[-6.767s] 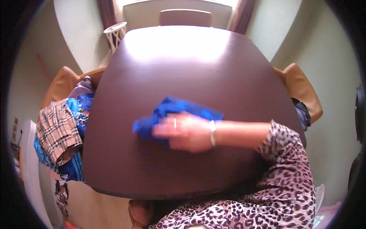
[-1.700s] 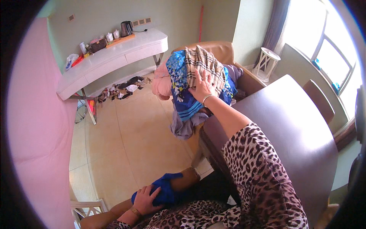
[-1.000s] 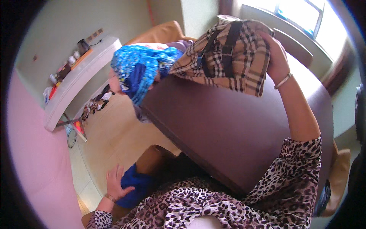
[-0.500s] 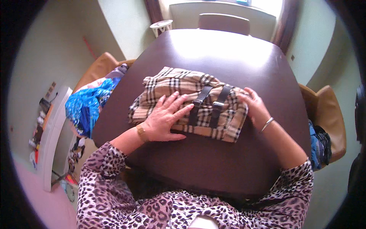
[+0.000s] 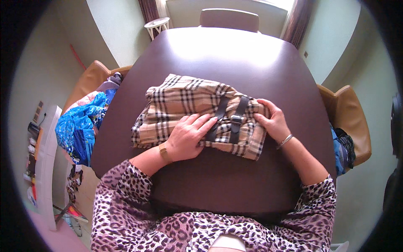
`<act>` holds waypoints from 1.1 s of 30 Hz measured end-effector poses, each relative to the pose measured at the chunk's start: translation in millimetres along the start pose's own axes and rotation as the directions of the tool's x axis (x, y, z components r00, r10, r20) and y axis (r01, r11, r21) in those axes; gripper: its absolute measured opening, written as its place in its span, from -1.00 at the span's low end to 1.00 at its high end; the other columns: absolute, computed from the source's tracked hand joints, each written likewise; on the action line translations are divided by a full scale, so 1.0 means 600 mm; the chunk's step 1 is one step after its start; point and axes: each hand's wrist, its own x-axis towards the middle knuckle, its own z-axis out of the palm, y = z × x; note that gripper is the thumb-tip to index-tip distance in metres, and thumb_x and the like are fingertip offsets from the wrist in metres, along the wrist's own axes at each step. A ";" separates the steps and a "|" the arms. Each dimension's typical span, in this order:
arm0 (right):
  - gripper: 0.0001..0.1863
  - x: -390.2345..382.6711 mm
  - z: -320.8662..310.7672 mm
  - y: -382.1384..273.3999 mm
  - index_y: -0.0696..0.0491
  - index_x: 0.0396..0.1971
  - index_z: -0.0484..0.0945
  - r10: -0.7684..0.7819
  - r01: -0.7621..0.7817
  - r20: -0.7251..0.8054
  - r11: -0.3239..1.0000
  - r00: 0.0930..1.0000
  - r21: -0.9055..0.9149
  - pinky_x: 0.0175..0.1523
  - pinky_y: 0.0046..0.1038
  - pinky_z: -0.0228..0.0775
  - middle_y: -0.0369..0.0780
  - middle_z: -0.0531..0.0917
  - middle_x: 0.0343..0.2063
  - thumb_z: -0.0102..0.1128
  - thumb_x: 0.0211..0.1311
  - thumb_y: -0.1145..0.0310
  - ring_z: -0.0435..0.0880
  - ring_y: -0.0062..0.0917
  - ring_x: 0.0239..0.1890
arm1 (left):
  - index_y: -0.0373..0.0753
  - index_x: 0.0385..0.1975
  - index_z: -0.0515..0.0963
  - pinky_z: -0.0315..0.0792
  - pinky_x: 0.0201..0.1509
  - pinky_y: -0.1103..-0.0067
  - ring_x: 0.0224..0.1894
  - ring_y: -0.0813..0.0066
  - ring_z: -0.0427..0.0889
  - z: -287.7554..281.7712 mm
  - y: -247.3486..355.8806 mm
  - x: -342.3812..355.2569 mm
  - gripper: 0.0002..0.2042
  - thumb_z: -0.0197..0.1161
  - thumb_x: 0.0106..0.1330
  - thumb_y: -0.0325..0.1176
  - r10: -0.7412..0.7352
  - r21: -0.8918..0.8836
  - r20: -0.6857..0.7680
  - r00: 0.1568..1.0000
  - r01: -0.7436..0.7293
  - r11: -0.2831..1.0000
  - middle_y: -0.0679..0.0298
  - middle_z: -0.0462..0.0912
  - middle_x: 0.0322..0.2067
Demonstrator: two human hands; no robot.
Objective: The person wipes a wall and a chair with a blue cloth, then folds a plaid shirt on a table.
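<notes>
A folded tan, black and white plaid garment (image 5: 180, 98) lies on the dark table (image 5: 201, 180). Two black buckled straps (image 5: 236, 119) cross its right part; whether it is a skirt or something else, I cannot tell. My left hand (image 5: 187, 136) rests on its front portion, fingers laid out over the cloth and tips touching the left strap. At the right end my right hand (image 5: 275, 122) grips the folded edge, with thumb and fingertips on the fabric. Its other fingers are partly hidden.
A tan chair (image 5: 90, 77) at the left holds heaped blue and pink clothes (image 5: 84, 122). Another tan chair (image 5: 354, 113) at the right bears dark and blue clothes (image 5: 345, 147). Beyond the far table edge stand a chair back (image 5: 228, 20) and a small white stool (image 5: 157, 23).
My left hand has slid right along the garment toward the straps, its fingers closer together. My right hand has closed in on the right edge. The whole view has shifted a little.
</notes>
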 end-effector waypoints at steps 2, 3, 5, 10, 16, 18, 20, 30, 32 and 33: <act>-0.50 0.012 0.005 -0.047 0.13 0.09 0.52 0.062 -0.018 0.074 0.874 0.995 -0.485 -0.03 -0.43 0.53 -0.14 0.69 -0.15 0.36 0.13 0.35 0.67 -0.43 -0.16 | -0.24 0.28 0.35 0.40 0.22 0.23 0.17 0.05 0.47 0.002 -0.021 -0.008 -0.17 0.39 -0.20 -0.42 0.040 -0.014 0.020 0.999 -0.039 0.999 0.08 0.45 0.21; -0.48 0.010 0.017 -0.092 0.10 0.10 0.53 0.075 0.023 0.090 0.631 0.993 -0.776 -0.01 -0.37 0.50 -0.09 0.67 -0.11 0.37 0.12 0.28 0.66 -0.34 -0.11 | -0.25 0.27 0.35 0.41 0.20 0.23 0.16 0.07 0.47 0.003 -0.032 -0.012 -0.17 0.38 -0.22 -0.44 0.073 -0.016 0.007 0.997 -0.073 0.997 0.10 0.46 0.20; -0.45 0.006 0.038 -0.124 0.05 0.12 0.54 -0.053 0.147 0.140 0.158 0.989 -0.976 0.05 -0.24 0.44 -0.03 0.61 0.00 0.38 0.11 0.19 0.59 -0.22 0.02 | -0.20 0.25 0.39 0.38 0.22 0.24 0.20 0.10 0.45 0.007 -0.047 -0.017 -0.18 0.39 -0.24 -0.43 0.085 -0.110 -0.019 0.996 -0.086 0.990 0.15 0.47 0.19; -0.30 -0.005 0.131 -0.198 0.13 0.12 0.51 -0.238 0.457 0.398 0.594 0.886 -0.662 0.29 -0.16 0.23 -0.01 0.48 0.18 0.46 0.02 0.05 0.42 -0.13 0.25 | -0.22 0.18 0.49 0.39 0.22 0.45 0.13 0.31 0.52 0.017 -0.107 -0.013 -0.34 0.53 -0.03 -0.33 0.021 -0.765 -0.098 0.995 -0.089 0.638 0.18 0.57 0.10; -0.12 -0.019 0.205 -0.156 0.02 0.29 0.35 -0.178 0.530 0.504 0.397 0.845 -0.749 0.37 -0.09 0.08 -0.03 0.45 0.21 0.49 -0.10 0.10 0.34 -0.12 0.31 | -0.43 0.04 0.50 0.51 0.19 0.38 0.02 0.24 0.64 0.016 -0.158 0.011 -0.72 0.14 0.39 -0.47 -0.224 -0.832 0.333 0.916 0.174 -0.527 0.00 0.65 -0.06; -0.19 -0.020 0.219 -0.154 0.02 0.23 0.42 -0.231 0.538 0.486 0.393 0.842 -0.745 0.34 -0.10 0.13 -0.04 0.50 0.15 0.45 -0.17 0.32 0.41 -0.16 0.25 | -0.43 0.07 0.47 0.52 0.18 0.33 0.02 0.15 0.64 0.011 -0.174 0.008 -0.71 0.09 0.41 -0.46 -0.190 -0.781 0.356 0.915 0.179 -0.599 -0.03 0.63 -0.04; -0.22 -0.016 0.220 -0.149 0.04 0.19 0.46 -0.251 0.562 0.503 0.352 0.827 -0.749 0.33 -0.12 0.16 -0.05 0.53 0.12 0.42 -0.23 0.41 0.44 -0.18 0.22 | -0.42 0.09 0.44 0.50 0.22 0.29 0.05 0.12 0.63 0.009 -0.184 0.009 -0.71 0.06 0.44 -0.44 -0.158 -0.770 0.389 0.908 0.226 -0.597 -0.06 0.61 -0.01; -0.37 0.006 0.194 -0.163 0.04 0.02 0.53 -0.299 0.553 0.470 0.549 0.830 -0.627 0.23 -0.23 0.29 -0.15 0.64 -0.09 0.29 -0.25 0.57 0.57 -0.25 0.06 | -0.43 0.15 0.39 0.44 0.30 0.25 0.13 0.03 0.58 -0.033 -0.239 -0.003 -0.66 0.03 0.46 -0.41 -0.153 -0.799 0.464 0.872 0.338 -0.498 -0.15 0.55 0.07; -0.34 0.003 0.190 -0.157 0.02 0.06 0.51 -0.329 0.552 0.443 0.520 0.834 -0.652 0.28 -0.21 0.24 -0.14 0.63 -0.07 0.31 -0.24 0.54 0.55 -0.25 0.11 | -0.42 0.17 0.38 0.43 0.30 0.24 0.13 0.00 0.58 -0.028 -0.247 -0.006 -0.65 0.03 0.44 -0.43 -0.197 -0.838 0.381 0.903 0.248 -0.485 -0.14 0.55 0.07; -0.32 0.001 0.187 -0.153 0.01 0.08 0.50 -0.342 0.549 0.430 0.504 0.836 -0.666 0.31 -0.20 0.21 -0.14 0.63 -0.06 0.32 -0.23 0.53 0.55 -0.24 0.13 | -0.42 0.18 0.37 0.43 0.29 0.24 0.12 0.00 0.58 -0.024 -0.254 -0.005 -0.65 0.02 0.44 -0.43 -0.221 -0.868 0.320 0.921 0.192 -0.457 -0.13 0.55 0.07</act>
